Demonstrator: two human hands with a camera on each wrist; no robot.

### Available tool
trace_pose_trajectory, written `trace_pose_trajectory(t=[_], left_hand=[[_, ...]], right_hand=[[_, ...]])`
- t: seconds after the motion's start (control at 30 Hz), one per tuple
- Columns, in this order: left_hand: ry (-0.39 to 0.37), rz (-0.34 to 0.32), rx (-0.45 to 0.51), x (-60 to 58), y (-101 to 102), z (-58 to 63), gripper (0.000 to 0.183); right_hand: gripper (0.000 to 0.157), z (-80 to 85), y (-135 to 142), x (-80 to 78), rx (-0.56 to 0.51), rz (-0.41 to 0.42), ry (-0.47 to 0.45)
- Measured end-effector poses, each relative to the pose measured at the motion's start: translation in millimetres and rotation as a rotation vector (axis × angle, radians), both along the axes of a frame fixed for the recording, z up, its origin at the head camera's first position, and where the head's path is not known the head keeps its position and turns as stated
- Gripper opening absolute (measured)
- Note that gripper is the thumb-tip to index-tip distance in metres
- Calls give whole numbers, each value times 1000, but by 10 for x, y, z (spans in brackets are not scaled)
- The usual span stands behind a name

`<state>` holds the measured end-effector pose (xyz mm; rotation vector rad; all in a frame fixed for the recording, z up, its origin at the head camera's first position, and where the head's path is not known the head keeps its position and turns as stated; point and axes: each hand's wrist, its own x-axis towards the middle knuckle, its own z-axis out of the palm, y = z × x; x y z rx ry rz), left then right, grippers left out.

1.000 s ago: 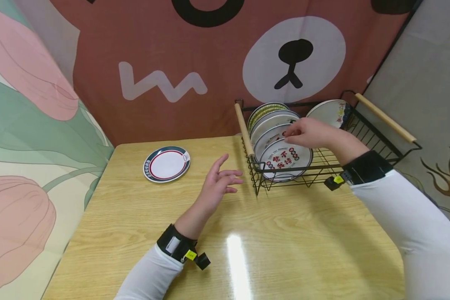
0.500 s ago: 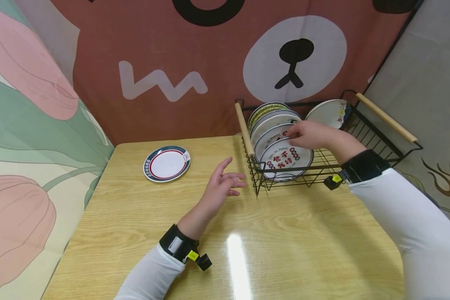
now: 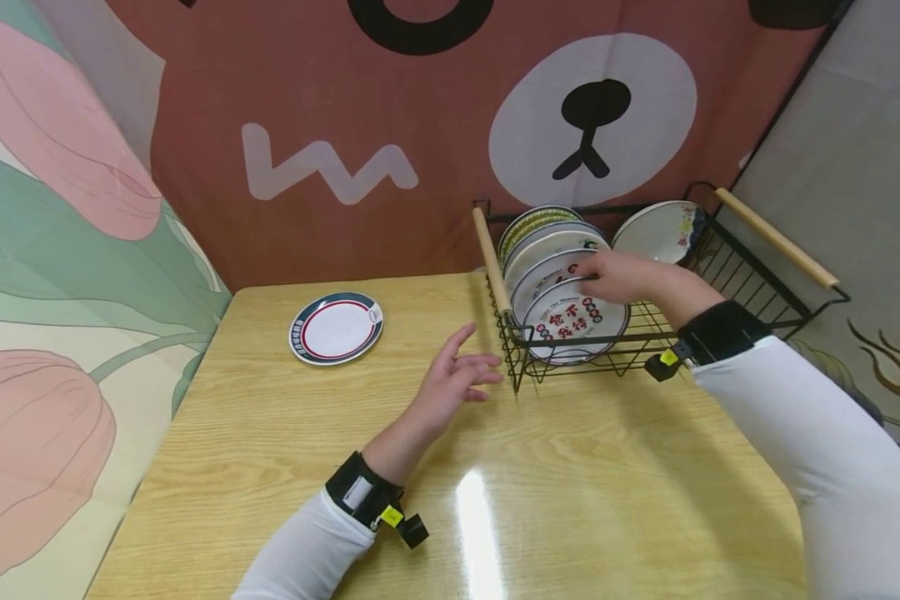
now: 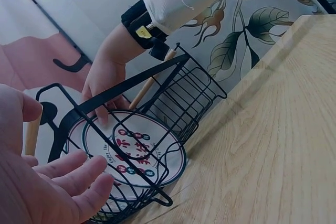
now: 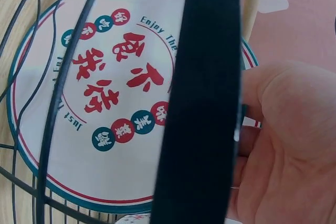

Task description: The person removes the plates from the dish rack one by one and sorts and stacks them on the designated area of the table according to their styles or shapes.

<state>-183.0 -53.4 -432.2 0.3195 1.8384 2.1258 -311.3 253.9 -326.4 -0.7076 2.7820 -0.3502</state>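
Observation:
Several plates stand on edge in a black wire dish rack (image 3: 645,337) with wooden handles. Foremost is a white plate (image 3: 576,321) with red characters and a dark rim; wires cross it in both wrist views. My right hand (image 3: 621,277) reaches over the rack and pinches this plate's upper rim. In the right wrist view, a black bar hides the fingertips of the right hand (image 5: 289,140). My left hand (image 3: 457,379) hovers left of the rack with its fingers spread loosely, holding nothing. A similar plate (image 3: 336,328) with a dark-green rim lies flat on the table, farther left.
A white bowl (image 3: 658,233) with a floral patch leans at the rack's back right. Behind the front plate stand more plates, including yellow-green rimmed ones (image 3: 537,225). The wooden table (image 3: 270,467) backs onto a brown cloth (image 3: 330,242) with a bear print.
My right hand has shifted slightly down and closer to the front plate's rim. The left hand has drifted right, toward the rack. The plates have stayed in place.

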Motion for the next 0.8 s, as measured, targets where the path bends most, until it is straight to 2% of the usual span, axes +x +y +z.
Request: trace_pose_trajectory(t=[0.27, 0.4, 0.6, 0.8], left_hand=[[-10, -18, 14, 1, 2, -8, 72], [-14, -22, 21, 12, -17, 27, 70], [-11, -17, 33, 30, -67, 117, 67], [12, -29, 86, 37, -133, 224, 66]], right_hand=[[17, 70, 65, -62, -16, 43, -29], [18, 143, 84, -74, -16, 43, -40], [19, 336, 98, -54, -40, 0, -38], [22, 592, 118, -21, -34, -47, -12]])
